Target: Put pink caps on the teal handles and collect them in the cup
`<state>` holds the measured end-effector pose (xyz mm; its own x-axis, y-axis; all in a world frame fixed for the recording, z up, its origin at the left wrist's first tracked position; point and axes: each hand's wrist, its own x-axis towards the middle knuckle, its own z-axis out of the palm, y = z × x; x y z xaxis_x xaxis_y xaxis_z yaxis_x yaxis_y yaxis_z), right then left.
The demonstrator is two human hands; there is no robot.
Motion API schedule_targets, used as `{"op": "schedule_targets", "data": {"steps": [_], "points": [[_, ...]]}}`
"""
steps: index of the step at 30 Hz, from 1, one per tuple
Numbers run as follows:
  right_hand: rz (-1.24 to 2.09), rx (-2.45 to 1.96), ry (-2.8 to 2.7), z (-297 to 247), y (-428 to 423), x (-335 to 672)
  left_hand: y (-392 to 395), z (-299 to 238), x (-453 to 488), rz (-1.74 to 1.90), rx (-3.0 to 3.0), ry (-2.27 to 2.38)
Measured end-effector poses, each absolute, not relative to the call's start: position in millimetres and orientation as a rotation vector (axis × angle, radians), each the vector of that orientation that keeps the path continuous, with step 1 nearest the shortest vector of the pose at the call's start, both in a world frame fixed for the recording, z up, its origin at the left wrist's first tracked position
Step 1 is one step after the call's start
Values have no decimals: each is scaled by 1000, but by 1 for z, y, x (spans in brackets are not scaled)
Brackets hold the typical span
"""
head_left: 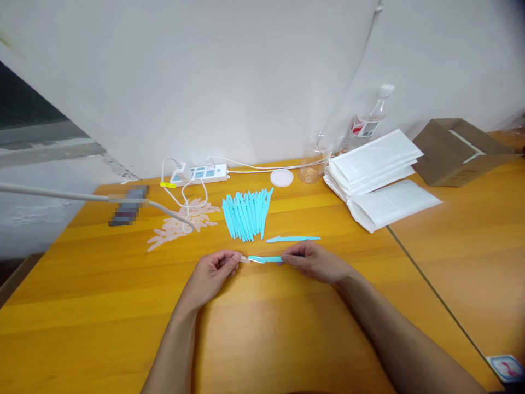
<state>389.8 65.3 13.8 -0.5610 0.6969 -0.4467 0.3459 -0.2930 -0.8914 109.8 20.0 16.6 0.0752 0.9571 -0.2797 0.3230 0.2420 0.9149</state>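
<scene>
Two bare forearms are reaching in from the bottom edge over a yellow wooden table (102, 306), the hands meeting near its middle. At the left, the left hand (211, 273) is pinching a small pale cap piece (244, 259) between closed fingertips, while the right hand (315, 261) is gripping the far end of a turquoise plastic blade (264, 259) with fingers curled shut around it; cap and blade are lying end to end, touching or nearly so, just above the tabletop between the two hands. Just beyond the right hand, a single turquoise piece (293, 238) is lying flat on the wood. Farther back, a fanned pile of turquoise blades (246, 214) is sitting near the centre, and a scatter of pale pink caps (180, 225) is spreading to its left, crossed by a white cable. Against the wall, a white power strip (200, 173) is lying beside a round white lid (281, 177), a clear plastic cup (314, 158) and a plastic bottle (369, 123). To the right, a stack of white pouches (375, 175) is resting beside an open cardboard box (455, 150).
</scene>
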Motion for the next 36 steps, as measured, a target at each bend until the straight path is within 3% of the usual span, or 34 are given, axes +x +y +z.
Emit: {"op": "schedule_targets", "data": {"steps": [12, 22, 36], "points": [[1914, -1235, -1703, 19, 64, 389, 20, 15, 113, 784, 1248, 1430], [1614, -1144, -1674, 14, 57, 374, 19, 9, 96, 911, 1011, 1346], [1994, -1223, -1385, 5, 59, 378, 22, 2, 96, 1026, 848, 1295]]}}
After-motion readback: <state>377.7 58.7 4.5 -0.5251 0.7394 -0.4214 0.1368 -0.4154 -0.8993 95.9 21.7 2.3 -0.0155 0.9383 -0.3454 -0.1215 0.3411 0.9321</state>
